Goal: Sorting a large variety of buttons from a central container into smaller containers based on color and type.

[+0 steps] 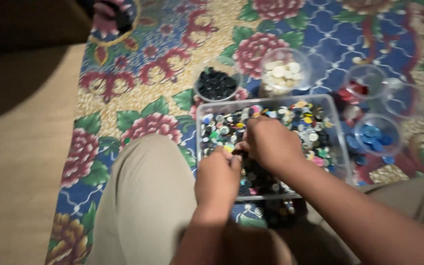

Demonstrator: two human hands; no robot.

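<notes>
A clear plastic tub (pixel 337 128) full of mixed coloured buttons sits on the floral mat between my knees. Both hands are over the buttons in it. My left hand (pixel 217 177) rests at the tub's near left side, fingers curled down onto the buttons. My right hand (pixel 270 142) is at the middle of the tub, fingers bent into the pile, touching the left hand's fingertips. What either hand pinches is hidden by the fingers.
Beyond the tub stand clear cups: one with black buttons (pixel 216 84), one with white buttons (pixel 282 73), one with red (pixel 360 87), one with blue (pixel 375 135). My beige-trousered knee (pixel 145 196) lies left. Bare floor (pixel 20 162) borders the mat.
</notes>
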